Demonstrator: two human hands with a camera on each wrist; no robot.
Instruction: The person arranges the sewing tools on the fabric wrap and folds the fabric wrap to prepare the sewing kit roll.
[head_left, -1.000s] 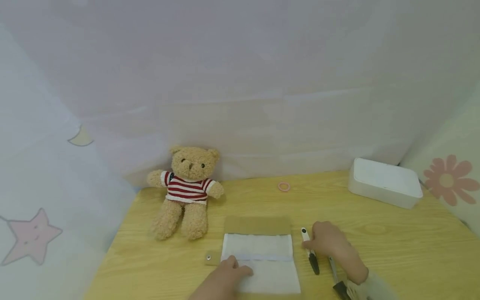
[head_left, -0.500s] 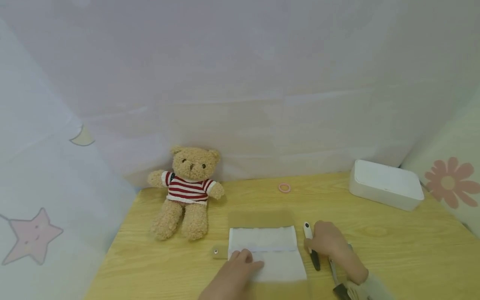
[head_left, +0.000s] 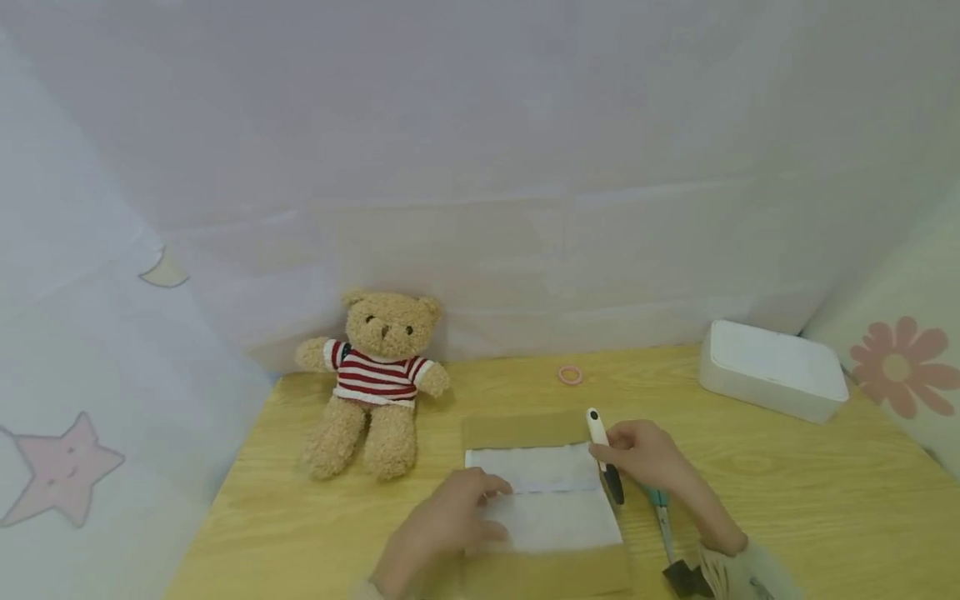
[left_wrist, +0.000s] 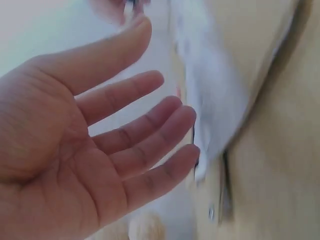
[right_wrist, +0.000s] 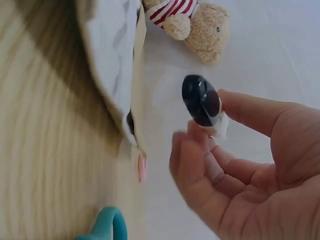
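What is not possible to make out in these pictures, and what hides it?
Tool, head view: its middle, covered by the right grip.
Scissors, head view: handles mostly behind the right grip; right wrist view: cut off by the bottom edge.
Pouch, left wrist view: lining blurred, probably by motion.
Box, head view: its inside, hidden by the closed top.
Bear, right wrist view: partly cut off by the top edge.

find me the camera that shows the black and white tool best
The head view: it shows the black and white tool lengthwise, held in the right hand. The right wrist view shows it foreshortened, black end foremost; the left wrist view has at most a blurred bit at the top.
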